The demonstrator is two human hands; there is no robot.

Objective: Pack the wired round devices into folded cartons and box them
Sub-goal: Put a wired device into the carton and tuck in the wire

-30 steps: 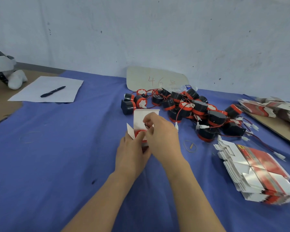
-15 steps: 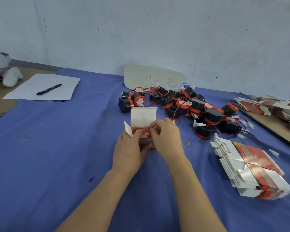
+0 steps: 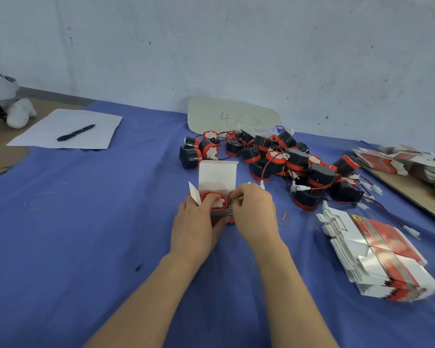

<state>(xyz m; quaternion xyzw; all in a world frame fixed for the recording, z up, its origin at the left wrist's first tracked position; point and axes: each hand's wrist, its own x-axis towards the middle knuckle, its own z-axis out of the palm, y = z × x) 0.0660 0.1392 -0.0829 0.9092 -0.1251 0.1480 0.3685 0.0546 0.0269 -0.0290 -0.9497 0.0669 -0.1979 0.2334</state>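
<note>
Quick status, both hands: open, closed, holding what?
Left hand: holding the small white-and-red cardboard carton, thumb on the red-topped round device inside.
Right hand: closed, pinching the device's thin dark wire at the carton's mouth.

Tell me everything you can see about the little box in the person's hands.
The carton is small thin cardboard, plain white inside, printed red and grey outside. It stands on the blue cloth, open on top: lid flap upright at the back, a side flap sticking out left. A red-faced round device sits inside. The left hand grips its left side; the right hand pinches at its right edge, where a dark wire shows.
</note>
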